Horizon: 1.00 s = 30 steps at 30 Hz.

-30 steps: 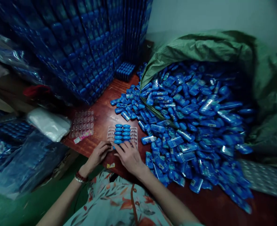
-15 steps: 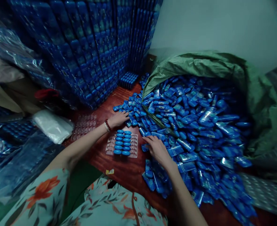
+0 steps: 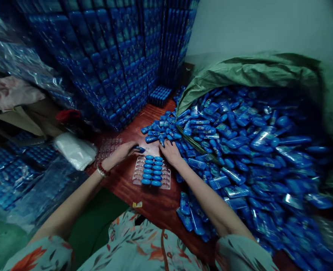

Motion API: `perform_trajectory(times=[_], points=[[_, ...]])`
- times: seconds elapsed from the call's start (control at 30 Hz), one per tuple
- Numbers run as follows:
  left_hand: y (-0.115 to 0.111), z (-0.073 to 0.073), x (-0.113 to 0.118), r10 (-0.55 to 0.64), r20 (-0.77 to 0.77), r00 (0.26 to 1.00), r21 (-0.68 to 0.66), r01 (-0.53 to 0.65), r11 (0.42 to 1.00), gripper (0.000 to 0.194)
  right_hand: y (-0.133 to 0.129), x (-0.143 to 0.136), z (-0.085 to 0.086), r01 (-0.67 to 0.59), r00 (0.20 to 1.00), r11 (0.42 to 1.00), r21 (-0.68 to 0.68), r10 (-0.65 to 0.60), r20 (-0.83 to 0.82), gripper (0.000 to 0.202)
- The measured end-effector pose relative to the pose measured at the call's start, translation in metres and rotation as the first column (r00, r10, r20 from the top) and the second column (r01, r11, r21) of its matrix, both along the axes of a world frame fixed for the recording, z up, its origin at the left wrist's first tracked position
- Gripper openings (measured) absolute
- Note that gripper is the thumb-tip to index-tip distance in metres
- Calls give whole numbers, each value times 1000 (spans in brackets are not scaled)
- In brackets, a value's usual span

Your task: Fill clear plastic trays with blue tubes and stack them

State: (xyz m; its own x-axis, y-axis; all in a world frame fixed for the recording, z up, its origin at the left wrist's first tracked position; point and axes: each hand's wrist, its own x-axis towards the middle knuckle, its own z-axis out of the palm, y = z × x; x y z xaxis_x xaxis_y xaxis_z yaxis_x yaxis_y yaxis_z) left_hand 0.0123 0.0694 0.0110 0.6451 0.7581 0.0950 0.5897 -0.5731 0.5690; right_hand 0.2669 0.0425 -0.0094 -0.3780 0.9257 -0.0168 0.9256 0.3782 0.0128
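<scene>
My left hand [image 3: 124, 151] pinches a small blue bottle [image 3: 139, 149] above the red-brown table, just left of the heap. At the heap's near edge my right hand [image 3: 170, 153] has its fingers closed on another blue bottle, mostly covered by the fingers. Between my forearms lies a clear plastic tray [image 3: 138, 171] with rounded hollows. Two columns of blue bottles [image 3: 152, 171] stand upright along its middle, while its outer hollows hold none. A large heap of shiny blue bottles [image 3: 228, 150] spills from a green woven sack [image 3: 254, 67] on the right.
Tall stacks of packed blue bottles [image 3: 107, 56] rise at the back left. Beside my left hand lies another clear tray [image 3: 107, 147], with folded white plastic [image 3: 75, 149] further left. A small block of bottles [image 3: 160, 95] sits at the back. Bagged packs [image 3: 39, 169] are at lower left.
My left hand has drawn back left from the heap with a blue bottle in it. My right hand has moved up and left to the heap's near edge. The view has shifted slightly.
</scene>
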Motion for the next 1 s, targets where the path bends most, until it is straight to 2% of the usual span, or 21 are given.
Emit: perform_trajectory(times=[0.13,0.3,0.37,0.43,0.5,0.6,0.67,0.73,0.77,0.83,1.0], points=[[-27,4,-21,122,70,990,-37,-119,992,26,4,2,-1,19,996,999,-39,-22,-84,36],[-36,1,-18,38,95,995,11,-39,999,22,-10,10,5,108,968,989,-102,-128,-218,29],[-35,-3,-12,13,74,997,35,-16,999,21,-20,18,6,109,935,979,-172,-160,-316,28],[-34,-4,-6,-8,11,1000,56,7,998,20,-32,30,7,84,827,951,-298,-233,-512,35],[-34,-3,0,-31,-106,994,76,39,996,19,-46,40,8,85,648,924,-374,-336,-683,41],[-38,4,8,-42,-291,956,103,75,992,21,-67,45,8,252,453,913,-321,-404,-794,30],[-40,8,12,-42,-366,930,113,89,990,21,-77,40,5,378,334,880,-288,-419,-844,25],[-40,10,16,-57,-414,909,116,115,987,21,-82,30,0,446,235,847,-288,-422,-876,28],[-40,11,17,-70,-428,901,116,132,984,21,-83,24,-3,462,216,839,-288,-421,-881,29],[-39,11,20,-93,-438,894,119,161,980,21,-82,14,-8,463,233,840,-281,-422,-876,31],[-37,14,22,-85,-429,899,106,143,984,21,-80,5,-15,418,385,883,-215,-387,-838,26]])
